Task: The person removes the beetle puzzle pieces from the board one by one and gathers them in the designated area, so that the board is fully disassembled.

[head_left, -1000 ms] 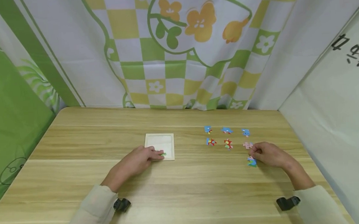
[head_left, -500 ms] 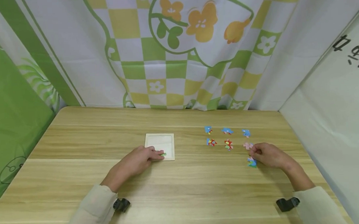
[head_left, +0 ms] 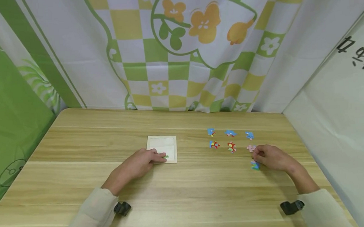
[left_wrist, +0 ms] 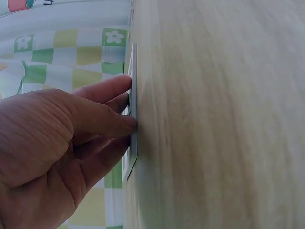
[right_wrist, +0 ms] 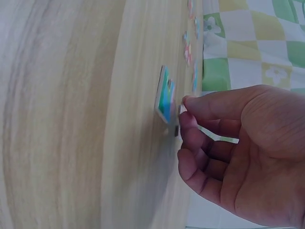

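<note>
My left hand (head_left: 142,160) rests at the near left corner of a shallow square wooden puzzle frame (head_left: 174,144). Its fingertips press down inside, over a green piece (head_left: 166,156) that is mostly covered. The left wrist view has the thumb at the frame's edge (left_wrist: 135,100), fingers fairly straight. At the right, my right hand (head_left: 270,157) pinches a small puzzle piece (right_wrist: 181,109) between thumb and index finger; only its edge shows. Just below those fingertips a blue and green puzzle piece (head_left: 255,165) lies on the table, and a pink piece (head_left: 250,148) lies beside them.
Several more puzzle pieces lie in rows: blue ones (head_left: 230,133) at the back, red ones (head_left: 231,147) in front. The wooden table (head_left: 186,195) meets a patterned curtain (head_left: 155,77) behind and a white sheet (head_left: 343,125) at right.
Both hands stay nearly where they were. The right fingertips shift very slightly, covering a bit more of the blue and green piece's upper part.
</note>
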The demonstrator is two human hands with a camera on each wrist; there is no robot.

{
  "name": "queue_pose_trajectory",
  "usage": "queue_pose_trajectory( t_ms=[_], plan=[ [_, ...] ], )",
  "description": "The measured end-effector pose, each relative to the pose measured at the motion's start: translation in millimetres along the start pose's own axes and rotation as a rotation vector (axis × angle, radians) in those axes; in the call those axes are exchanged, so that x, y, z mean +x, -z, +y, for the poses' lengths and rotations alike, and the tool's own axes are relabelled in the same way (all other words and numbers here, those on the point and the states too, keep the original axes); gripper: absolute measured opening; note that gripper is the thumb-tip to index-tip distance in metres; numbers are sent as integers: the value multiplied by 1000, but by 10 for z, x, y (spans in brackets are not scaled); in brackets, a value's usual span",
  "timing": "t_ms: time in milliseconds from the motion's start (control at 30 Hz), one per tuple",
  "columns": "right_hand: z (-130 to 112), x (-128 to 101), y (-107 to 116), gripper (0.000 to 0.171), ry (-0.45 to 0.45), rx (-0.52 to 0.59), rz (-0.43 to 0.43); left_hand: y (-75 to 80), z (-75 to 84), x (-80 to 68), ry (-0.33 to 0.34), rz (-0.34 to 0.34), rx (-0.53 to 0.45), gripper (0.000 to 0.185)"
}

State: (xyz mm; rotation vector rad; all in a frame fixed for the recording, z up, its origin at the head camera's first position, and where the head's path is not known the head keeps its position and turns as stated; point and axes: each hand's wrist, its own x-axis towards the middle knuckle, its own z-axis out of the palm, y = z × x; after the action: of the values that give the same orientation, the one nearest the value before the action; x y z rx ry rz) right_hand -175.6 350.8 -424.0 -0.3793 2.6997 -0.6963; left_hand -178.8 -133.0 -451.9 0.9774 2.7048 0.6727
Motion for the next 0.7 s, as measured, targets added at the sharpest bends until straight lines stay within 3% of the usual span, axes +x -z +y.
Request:
queue_pose_trajectory(
  t_ms=[333, 700],
  plan=[
    [-334, 96, -40, 10, 91, 49, 38, -17, -11, 2, -74, 29, 61, 39],
    [-1121, 637, -386, 14, 324, 14, 70, -41, -37, 5, -123, 60, 82, 36]
  ],
)
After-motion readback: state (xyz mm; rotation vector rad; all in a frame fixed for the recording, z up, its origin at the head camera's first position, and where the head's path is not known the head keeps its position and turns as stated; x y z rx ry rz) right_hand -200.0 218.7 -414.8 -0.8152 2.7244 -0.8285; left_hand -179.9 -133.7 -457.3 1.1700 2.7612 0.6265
